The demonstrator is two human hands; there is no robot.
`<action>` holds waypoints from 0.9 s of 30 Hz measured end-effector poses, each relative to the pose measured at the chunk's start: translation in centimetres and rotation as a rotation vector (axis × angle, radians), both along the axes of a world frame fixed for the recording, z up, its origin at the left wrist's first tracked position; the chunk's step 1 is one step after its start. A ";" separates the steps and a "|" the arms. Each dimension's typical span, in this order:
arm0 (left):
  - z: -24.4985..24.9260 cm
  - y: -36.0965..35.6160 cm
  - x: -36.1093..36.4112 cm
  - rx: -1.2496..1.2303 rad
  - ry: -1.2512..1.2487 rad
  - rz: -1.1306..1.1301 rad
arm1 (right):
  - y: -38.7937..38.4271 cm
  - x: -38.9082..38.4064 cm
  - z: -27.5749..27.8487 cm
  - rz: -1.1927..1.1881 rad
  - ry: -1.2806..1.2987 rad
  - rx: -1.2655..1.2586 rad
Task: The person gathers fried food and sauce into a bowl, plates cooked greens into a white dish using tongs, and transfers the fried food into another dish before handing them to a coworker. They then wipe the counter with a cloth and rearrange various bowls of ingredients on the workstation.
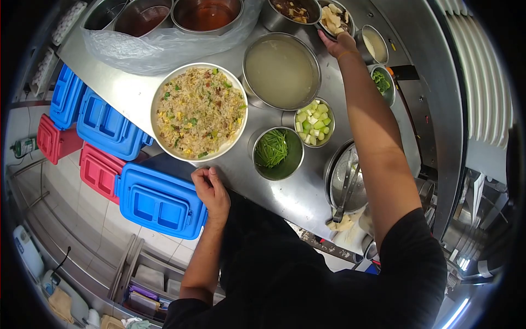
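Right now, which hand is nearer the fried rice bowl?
Left. The left hand sits at the counter edge just beside the fried rice bowl; the right hand reaches across to the bowl of pale chunks.

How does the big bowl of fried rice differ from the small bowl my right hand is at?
The fried rice bowl is far wider than the small bowl. The fried rice bowl holds speckled rice, the small bowl pale chunks. The right hand is at the small bowl; the left hand lies near the fried rice bowl. Both are round metal.
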State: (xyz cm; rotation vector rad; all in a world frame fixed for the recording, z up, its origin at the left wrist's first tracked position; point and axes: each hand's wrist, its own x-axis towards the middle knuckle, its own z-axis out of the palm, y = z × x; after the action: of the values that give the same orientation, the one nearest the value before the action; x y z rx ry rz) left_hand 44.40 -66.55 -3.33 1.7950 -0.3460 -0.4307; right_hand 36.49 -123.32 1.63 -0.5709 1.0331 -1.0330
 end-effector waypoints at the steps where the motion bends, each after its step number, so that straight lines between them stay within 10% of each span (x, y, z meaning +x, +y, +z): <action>1: 0.3 0.0 0.1 0.006 0.009 0.000 | -0.6 0.5 0.0 -0.039 -0.035 0.029; 8: 0.5 -0.2 0.0 -0.014 -0.005 -0.002 | 2.6 -0.3 2.5 0.053 0.318 0.052; 12: 0.1 -0.2 -0.1 -0.046 0.007 0.022 | 4.6 -5.3 4.4 -0.067 1.702 -0.727; 15: 0.1 -0.2 -0.1 -0.043 0.023 0.012 | 4.6 -8.6 5.4 -0.035 1.973 -0.811; 27: 0.2 -0.1 0.0 -0.073 0.044 0.017 | 5.2 -12.5 5.3 0.205 2.127 -0.813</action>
State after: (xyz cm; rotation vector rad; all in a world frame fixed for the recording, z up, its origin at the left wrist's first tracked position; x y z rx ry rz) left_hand 44.36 -66.66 -3.11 1.7142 -0.3113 -0.4396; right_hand 23.97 -118.09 6.92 -2.6633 2.1544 -0.2362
